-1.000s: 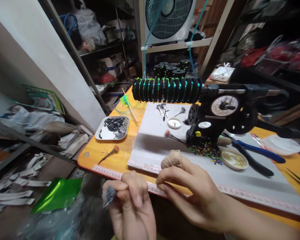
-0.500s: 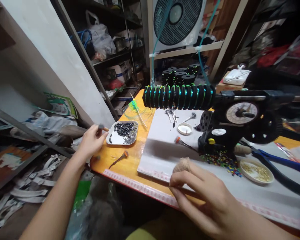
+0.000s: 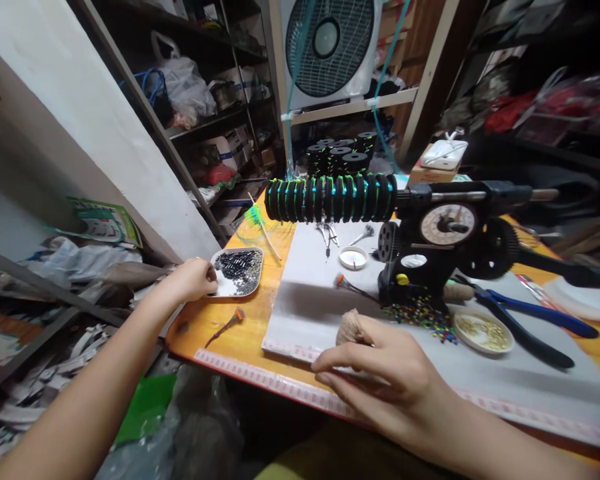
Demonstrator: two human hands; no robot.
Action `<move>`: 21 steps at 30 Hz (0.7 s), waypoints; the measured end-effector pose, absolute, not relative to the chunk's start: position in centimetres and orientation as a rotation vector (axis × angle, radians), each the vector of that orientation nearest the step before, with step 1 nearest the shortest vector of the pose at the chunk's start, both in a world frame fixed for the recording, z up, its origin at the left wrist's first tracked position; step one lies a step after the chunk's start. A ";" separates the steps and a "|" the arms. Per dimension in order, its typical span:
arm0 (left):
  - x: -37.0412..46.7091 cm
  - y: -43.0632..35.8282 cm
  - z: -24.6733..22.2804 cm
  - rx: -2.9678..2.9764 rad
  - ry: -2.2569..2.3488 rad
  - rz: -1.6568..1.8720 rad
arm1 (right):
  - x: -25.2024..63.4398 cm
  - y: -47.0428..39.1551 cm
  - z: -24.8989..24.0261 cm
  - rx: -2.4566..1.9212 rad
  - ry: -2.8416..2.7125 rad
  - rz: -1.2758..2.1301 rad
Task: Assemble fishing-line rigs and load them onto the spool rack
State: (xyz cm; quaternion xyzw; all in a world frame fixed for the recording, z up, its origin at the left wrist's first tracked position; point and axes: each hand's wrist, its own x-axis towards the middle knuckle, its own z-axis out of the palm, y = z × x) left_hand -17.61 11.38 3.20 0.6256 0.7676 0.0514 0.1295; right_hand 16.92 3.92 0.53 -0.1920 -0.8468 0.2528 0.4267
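Note:
My left hand [image 3: 194,279] is at the left rim of a white tray [image 3: 226,291], its fingers curled in and closed over the tray's near corner. Whatever they pinch, if anything, is hidden. Small black cylinder-shaped pieces [image 3: 240,265] and tiny grey bits lie in the tray. Above the table's front edge my right hand [image 3: 385,377] has thumb and forefinger pressed together; anything between them is too small to make out. A brown wrap covers one of its fingers. Beyond it stands a black winding device [image 3: 415,267] with a dial and a ribbed black roller [image 3: 330,199] strung with green and blue thread.
A brush with an orange band [image 3: 227,325] lies on the yellow table [image 3: 190,333]. Colourful beads [image 3: 423,317], a dish of golden pieces [image 3: 485,331] and blue-and-black pliers [image 3: 525,327] are at the right. A fan [image 3: 327,40] stands behind.
My left hand has moved onto the tray's edge and its fingers have curled in. My right hand stays pinched over the table's front edge. The camera view has shifted a little.

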 end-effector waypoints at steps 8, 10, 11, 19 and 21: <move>-9.7 3.9 2.2 1.476 1.760 1.078 | 16.7 3.6 0.8 -0.507 -2.006 0.868; -6.7 1.6 0.8 1.347 1.614 1.178 | 16.8 3.4 1.0 -0.525 -1.986 0.903; -5.3 0.6 0.1 1.240 1.526 1.231 | 16.8 3.3 1.0 -0.532 -1.981 0.914; 0.7 -2.8 -2.6 0.338 0.857 1.474 | 16.9 2.8 1.4 -0.573 -2.004 0.975; 1.0 -3.0 -2.6 0.297 0.831 1.475 | 16.9 2.8 1.5 -0.579 -1.997 0.983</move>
